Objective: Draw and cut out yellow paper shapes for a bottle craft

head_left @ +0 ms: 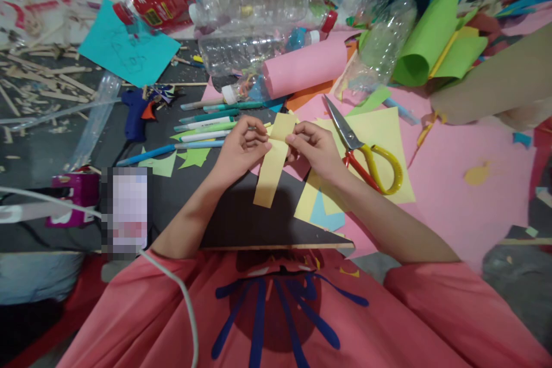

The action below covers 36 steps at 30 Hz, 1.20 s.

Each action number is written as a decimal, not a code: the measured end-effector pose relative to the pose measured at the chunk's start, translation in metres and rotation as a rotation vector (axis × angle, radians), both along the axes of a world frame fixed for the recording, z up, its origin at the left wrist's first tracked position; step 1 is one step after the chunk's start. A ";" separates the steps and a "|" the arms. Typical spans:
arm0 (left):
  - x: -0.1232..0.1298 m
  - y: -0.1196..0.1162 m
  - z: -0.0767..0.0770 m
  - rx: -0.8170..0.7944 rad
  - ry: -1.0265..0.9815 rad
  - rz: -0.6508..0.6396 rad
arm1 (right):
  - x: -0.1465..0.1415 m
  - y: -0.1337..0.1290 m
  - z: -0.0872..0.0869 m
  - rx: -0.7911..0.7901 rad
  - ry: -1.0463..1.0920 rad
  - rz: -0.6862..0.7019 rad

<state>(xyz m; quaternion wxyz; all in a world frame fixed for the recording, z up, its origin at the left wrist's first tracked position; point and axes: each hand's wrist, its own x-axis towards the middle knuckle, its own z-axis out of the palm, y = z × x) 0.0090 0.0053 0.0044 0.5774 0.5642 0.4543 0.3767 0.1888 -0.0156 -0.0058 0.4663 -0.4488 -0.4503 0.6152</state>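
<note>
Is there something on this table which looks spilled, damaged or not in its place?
Yes: at the upper left, wooden sticks lie scattered at many angles, unsorted, which looks untidy. The yellow paper, held by the left hand and the right hand, shows no obvious tear.

Pale yellow paper strip (271, 172) over a black tabletop (233, 213).
The scissors (352, 138) pair grey blades with one yellow handle and one red; the glue gun (133, 115) is dark blue with an orange-red trigger (149, 110). A turquoise sheet (116, 49) bears dark line drawing, the paper roll (306, 68) is plain pink, and the coral-red shirt (362, 328) has blue streaks fanning across a darker red patch.
</note>
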 end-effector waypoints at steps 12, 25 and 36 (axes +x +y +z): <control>0.001 -0.006 0.000 0.058 0.040 -0.057 | 0.003 0.003 0.000 0.033 0.010 -0.054; 0.001 -0.008 0.001 0.086 0.098 0.038 | 0.001 -0.001 -0.001 0.203 -0.151 0.001; 0.001 -0.010 -0.003 0.142 0.114 0.023 | 0.000 -0.001 -0.003 0.219 -0.103 0.011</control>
